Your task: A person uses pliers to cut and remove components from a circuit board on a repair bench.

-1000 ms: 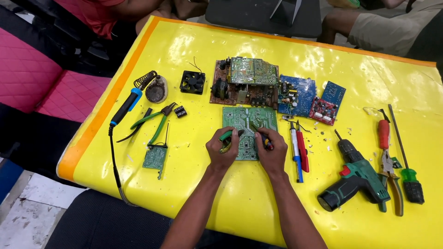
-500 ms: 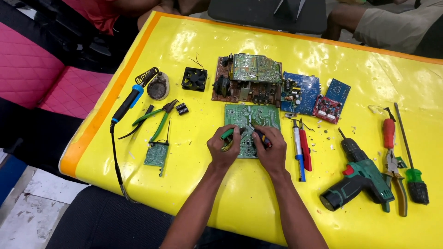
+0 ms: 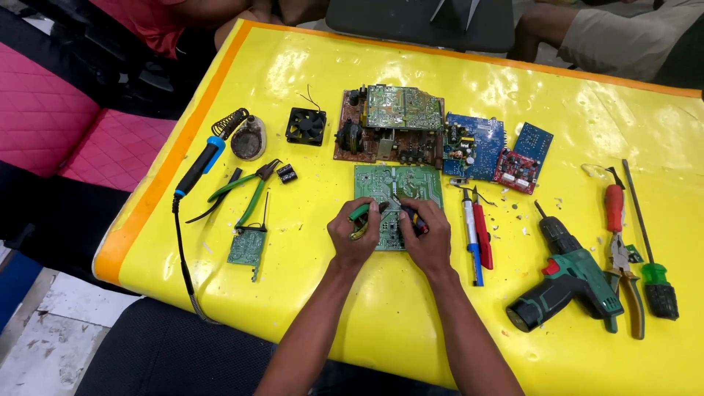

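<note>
Left hand (image 3: 353,233) gripping green-handled pliers (image 3: 359,213), right hand (image 3: 427,235) closed on red-black tool (image 3: 415,218) — over green circuit board (image 3: 400,183)

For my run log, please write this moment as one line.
left hand: holds green-handled tool | right hand: holds dark tool | both on green circuit board | cordless drill lies right

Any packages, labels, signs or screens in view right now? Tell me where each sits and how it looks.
None that I can make out: no package, sign or screen on the yellow table.
The circuit boards, such as the green board under both hands, carry only markings too small to tell.
</note>
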